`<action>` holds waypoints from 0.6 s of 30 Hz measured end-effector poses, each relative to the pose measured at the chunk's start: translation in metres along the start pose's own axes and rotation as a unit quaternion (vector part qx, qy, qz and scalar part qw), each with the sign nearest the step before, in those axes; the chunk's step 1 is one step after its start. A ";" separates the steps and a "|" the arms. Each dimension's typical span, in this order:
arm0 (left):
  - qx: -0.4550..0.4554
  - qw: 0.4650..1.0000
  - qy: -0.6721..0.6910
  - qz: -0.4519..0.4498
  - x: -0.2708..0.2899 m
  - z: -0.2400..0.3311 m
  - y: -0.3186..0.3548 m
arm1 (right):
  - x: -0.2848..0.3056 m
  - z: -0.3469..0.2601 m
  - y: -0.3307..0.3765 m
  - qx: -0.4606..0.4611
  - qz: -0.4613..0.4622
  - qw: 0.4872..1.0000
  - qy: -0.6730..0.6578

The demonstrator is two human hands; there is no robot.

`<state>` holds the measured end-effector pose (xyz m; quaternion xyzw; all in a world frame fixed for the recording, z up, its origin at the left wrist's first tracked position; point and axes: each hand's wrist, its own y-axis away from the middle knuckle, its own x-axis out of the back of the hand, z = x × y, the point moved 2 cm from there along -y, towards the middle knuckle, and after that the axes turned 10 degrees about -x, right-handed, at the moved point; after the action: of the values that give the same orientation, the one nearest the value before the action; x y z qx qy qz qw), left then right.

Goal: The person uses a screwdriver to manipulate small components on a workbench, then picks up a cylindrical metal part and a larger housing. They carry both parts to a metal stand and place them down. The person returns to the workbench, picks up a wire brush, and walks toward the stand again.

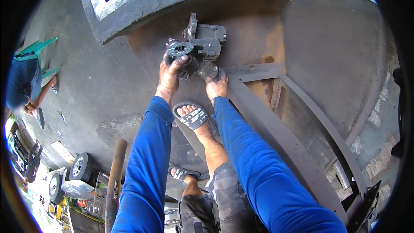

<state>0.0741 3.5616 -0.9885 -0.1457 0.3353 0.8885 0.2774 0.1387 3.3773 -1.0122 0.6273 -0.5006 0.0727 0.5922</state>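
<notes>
Grey concrete floor (pixel 108 82) filled most of the view, stained rusty brown near its middle, with a thick concrete ledge (pixel 142 4) curving across at twelve o'clock and a dark steel frame (pixel 297 146) running off toward four o'clock. No bin or box showed clearly; the nearest thing to a container was a clutter of wheels and metal parts (pixel 73 177) heaped at eight o'clock, its contents too small to sort out.

At the centre, just above the hands, a grimy cast-metal mechanical part (pixel 207 43) sat on the floor, a round flanged disc at its ten o'clock side. The left hand (pixel 170 75) had its fingers wrapped over that disc, clamped on it from below. The right hand (pixel 217 85) was pressed against the part's lower knuckle at six o'clock, fingers curled up round it, gripping. Both forearms wore bright blue sleeves.

A sandalled foot (pixel 192 115) rested between the two wrists. Another person (pixel 26 86) in a dark blue shirt crouched at nine o'clock, well apart.
</notes>
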 end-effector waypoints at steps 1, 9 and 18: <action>-0.005 1.000 -0.008 0.006 0.001 0.003 0.000 | 0.001 0.000 0.006 -0.008 -0.002 1.000 0.015; 0.012 0.839 -0.531 0.115 0.003 0.006 -0.038 | -0.002 0.001 0.029 -0.004 0.008 0.998 0.063; 0.015 0.871 -0.491 0.018 0.039 0.010 0.009 | 0.011 0.010 0.037 -0.032 -0.090 0.993 0.068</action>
<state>0.0369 3.5778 -0.9941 0.3198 0.1714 0.8454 0.3920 0.1128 3.3707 -0.9823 0.6442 -0.4031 0.0455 0.6484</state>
